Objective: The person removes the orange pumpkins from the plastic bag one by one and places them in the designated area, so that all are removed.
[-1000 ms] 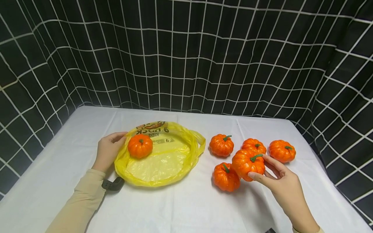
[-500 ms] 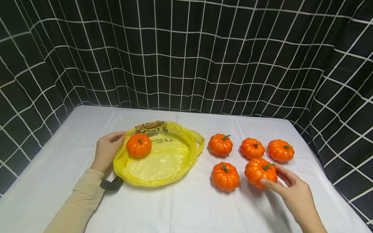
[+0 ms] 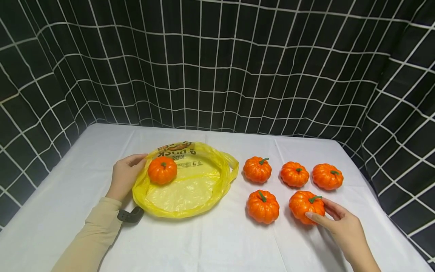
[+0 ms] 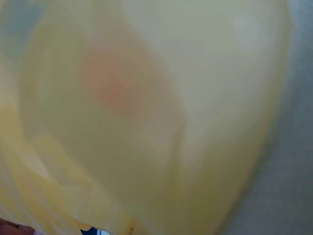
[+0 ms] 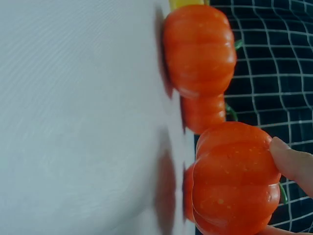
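Note:
My right hand (image 3: 343, 226) grips a small orange pumpkin (image 3: 303, 208) with a green stem, thumb on the near side. In the right wrist view the held pumpkin (image 5: 237, 178) hangs just above the white cloth, apart from its shadow. At the left, my left hand (image 3: 125, 175) pinches the rim of a yellow plastic bag (image 3: 190, 193) that lies with its mouth spread wide. Another pumpkin (image 3: 162, 170) sits inside the bag near that hand. Yellow film (image 4: 220, 98) fills the left wrist view, blurred, and hides the left fingers.
Several pumpkins rest on the white table (image 3: 217, 241): one (image 3: 263, 206) left of the held one, and a back row of a left (image 3: 257, 169), a middle (image 3: 294, 174) and a right one (image 3: 327, 176). A black curtain (image 3: 210, 68) with white grid lines encloses the table's back and sides.
My right hand has carried its pumpkin right, toward me and down, away from the other pumpkins beside it. The left hand and the bag have stayed in place.

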Tool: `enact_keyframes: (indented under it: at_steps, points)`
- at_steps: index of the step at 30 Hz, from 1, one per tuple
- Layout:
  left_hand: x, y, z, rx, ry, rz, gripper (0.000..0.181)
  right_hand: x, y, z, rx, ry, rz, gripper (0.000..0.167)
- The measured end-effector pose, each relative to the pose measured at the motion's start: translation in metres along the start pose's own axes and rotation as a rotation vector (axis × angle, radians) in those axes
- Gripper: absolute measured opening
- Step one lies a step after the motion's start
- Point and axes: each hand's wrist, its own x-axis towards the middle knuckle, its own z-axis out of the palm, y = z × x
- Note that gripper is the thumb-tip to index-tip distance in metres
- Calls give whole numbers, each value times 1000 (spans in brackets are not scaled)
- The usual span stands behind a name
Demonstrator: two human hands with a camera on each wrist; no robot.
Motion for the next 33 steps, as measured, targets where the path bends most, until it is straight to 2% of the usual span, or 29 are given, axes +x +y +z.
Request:
enact_keyframes:
  at_steps: [12,19,33]
  points:
    - [-1,-1,0,-3,-2,11,35,7,9,0,-28,-11,51,97]
    - [-1,-1,1,-7,3,21,36,11,15,0,14,-37,29,94]
    - [0,-2,1,-17,-9,14,36,15,17,-1,-22,-43,35,94]
